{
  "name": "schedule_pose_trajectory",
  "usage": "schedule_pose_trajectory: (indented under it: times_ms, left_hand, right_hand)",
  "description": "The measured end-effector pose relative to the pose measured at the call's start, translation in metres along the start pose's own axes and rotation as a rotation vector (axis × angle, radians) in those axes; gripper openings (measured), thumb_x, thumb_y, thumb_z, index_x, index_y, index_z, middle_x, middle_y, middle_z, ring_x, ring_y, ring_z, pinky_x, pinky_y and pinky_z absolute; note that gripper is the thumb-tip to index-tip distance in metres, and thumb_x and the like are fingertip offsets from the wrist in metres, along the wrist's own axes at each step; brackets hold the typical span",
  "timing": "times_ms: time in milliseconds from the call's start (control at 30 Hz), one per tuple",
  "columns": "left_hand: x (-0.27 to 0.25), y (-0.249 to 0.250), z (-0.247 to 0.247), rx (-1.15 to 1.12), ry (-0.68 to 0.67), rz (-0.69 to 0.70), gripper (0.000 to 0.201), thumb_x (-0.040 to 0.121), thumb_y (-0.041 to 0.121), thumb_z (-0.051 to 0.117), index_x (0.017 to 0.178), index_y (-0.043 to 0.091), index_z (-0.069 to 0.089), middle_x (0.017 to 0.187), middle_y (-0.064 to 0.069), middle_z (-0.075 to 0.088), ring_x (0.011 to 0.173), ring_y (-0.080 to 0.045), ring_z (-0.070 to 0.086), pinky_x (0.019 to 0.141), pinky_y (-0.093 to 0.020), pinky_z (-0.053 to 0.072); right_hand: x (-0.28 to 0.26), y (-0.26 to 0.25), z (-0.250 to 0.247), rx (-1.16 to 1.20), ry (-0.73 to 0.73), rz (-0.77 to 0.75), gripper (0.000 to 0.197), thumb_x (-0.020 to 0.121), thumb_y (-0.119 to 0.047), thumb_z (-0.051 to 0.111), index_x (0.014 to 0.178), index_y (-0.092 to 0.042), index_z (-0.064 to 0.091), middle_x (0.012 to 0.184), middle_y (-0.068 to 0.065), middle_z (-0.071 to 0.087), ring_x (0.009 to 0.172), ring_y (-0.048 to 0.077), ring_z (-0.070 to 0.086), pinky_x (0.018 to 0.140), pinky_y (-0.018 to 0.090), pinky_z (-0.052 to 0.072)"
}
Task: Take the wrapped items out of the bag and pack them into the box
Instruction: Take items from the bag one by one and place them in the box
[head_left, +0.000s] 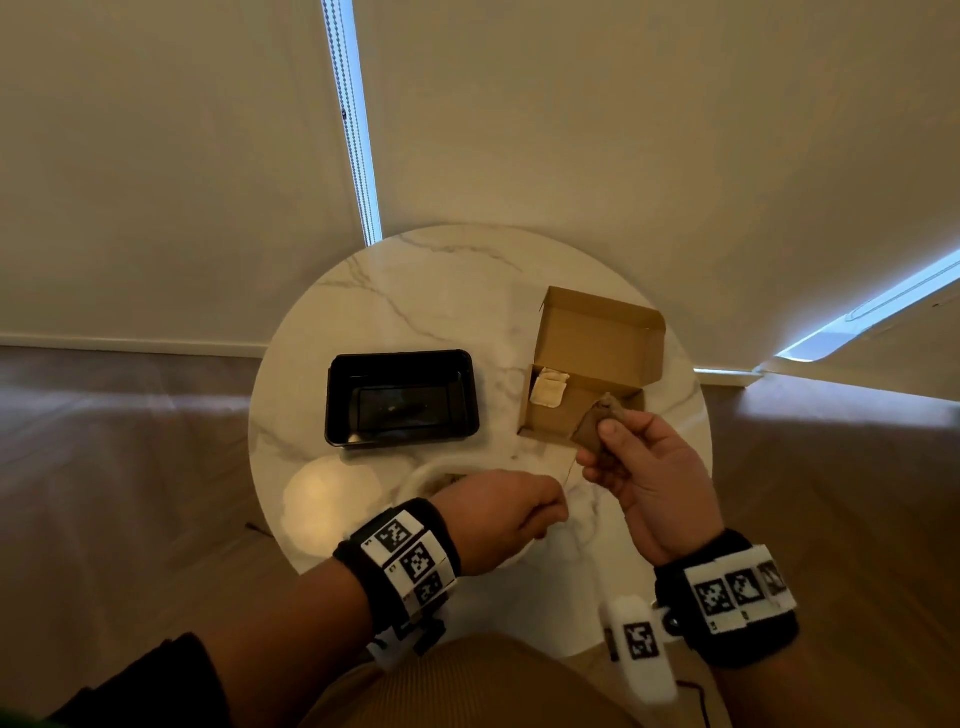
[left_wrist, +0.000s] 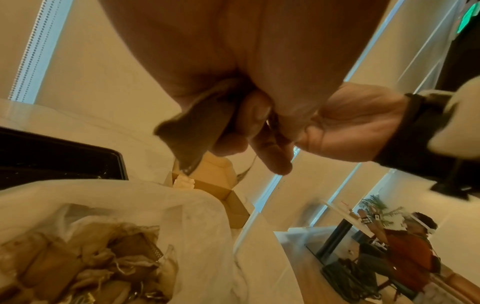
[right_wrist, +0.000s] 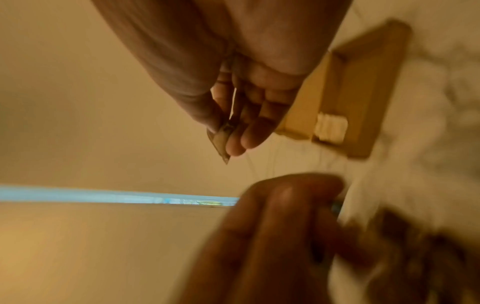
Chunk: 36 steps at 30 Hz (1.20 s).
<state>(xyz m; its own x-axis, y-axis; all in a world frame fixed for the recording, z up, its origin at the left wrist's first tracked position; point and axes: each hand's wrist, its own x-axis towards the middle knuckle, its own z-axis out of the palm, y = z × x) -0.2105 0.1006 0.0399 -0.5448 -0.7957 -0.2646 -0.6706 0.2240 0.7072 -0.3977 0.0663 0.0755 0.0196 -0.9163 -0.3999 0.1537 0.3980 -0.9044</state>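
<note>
A brown wrapped item (head_left: 592, 423) is pinched between thumb and fingers of my right hand (head_left: 597, 447), just over the front edge of the open cardboard box (head_left: 597, 343). One white wrapped item (head_left: 548, 389) lies in the box's left end. My left hand (head_left: 550, 512) hovers with curled fingers over the translucent bag (head_left: 431, 475); a thin thread runs from the brown item to those fingers. In the left wrist view the bag (left_wrist: 194, 216) holds several wrapped items (left_wrist: 91, 257). The right wrist view shows the pinched item (right_wrist: 221, 142) and the box (right_wrist: 363, 82), blurred.
A black plastic tray (head_left: 400, 356) stands on the round marble table (head_left: 441, 296), left of the box. Wooden floor surrounds the small table, with walls close behind. Another person (left_wrist: 407, 246) sits at a far table in the left wrist view.
</note>
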Motion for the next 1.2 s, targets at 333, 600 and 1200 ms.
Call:
schedule_pose_trajectory:
  times_ms: [333, 600, 1200]
  left_hand:
    - [-0.007, 0.019, -0.011, 0.105, 0.085, -0.083, 0.025, 0.111, 0.034, 0.034, 0.13, 0.021, 0.042, 0.078, 0.009, 0.054, 0.064, -0.01, 0.054, 0.059, -0.029, 0.041]
    - [-0.01, 0.005, -0.025, -0.241, 0.242, -0.123, 0.007, 0.103, 0.038, 0.055, 0.1, 0.032, 0.057, 0.086, 0.012, 0.07, 0.08, -0.002, 0.067, 0.078, -0.034, 0.059]
    - [0.004, -0.013, -0.032, -0.626, 0.38, -0.289, 0.007, 0.091, 0.026, 0.076, 0.092, 0.019, 0.074, 0.089, 0.0, 0.076, 0.085, -0.018, 0.072, 0.084, -0.033, 0.059]
  right_hand:
    - [0.001, 0.034, -0.003, -0.923, -0.061, -0.33, 0.02, 0.092, -0.022, 0.073, 0.089, -0.039, 0.063, 0.084, -0.016, 0.07, 0.079, -0.006, 0.064, 0.067, 0.009, 0.047]
    - [-0.008, 0.047, -0.002, -0.656, -0.253, -0.21, 0.012, 0.093, -0.008, 0.07, 0.096, -0.019, 0.071, 0.086, -0.003, 0.076, 0.079, 0.013, 0.074, 0.073, 0.025, 0.058]
    - [0.002, 0.035, 0.007, -0.236, -0.243, -0.056, 0.011, 0.094, -0.003, 0.068, 0.104, -0.003, 0.065, 0.091, 0.02, 0.076, 0.073, 0.023, 0.073, 0.066, 0.031, 0.06]
